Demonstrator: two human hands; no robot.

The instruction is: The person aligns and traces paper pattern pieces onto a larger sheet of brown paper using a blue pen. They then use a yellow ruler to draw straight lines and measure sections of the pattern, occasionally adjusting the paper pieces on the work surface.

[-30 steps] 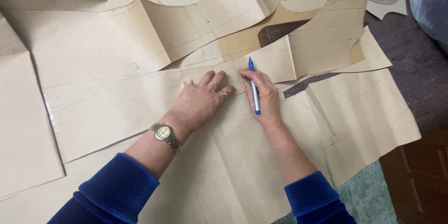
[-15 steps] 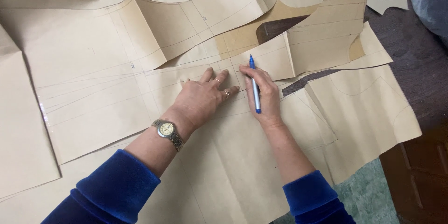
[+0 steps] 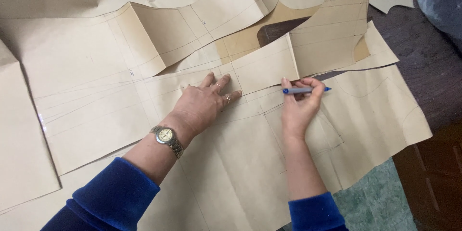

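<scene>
Dark wooden flooring [image 3: 433,53] is showing beneath several overlapping tan paper pattern pieces [image 3: 96,86]. One left hand [image 3: 204,103], wearing one wristwatch [image 3: 166,137], is pressing flat with fingers spread on a pattern piece, while the right hand [image 3: 299,106] is pinching one blue pen [image 3: 303,90] lying level across the paper.

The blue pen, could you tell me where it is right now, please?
In the head view, right of centre: the right hand holds the blue pen level over the paper pattern pieces, just right of the flat left hand.
</scene>
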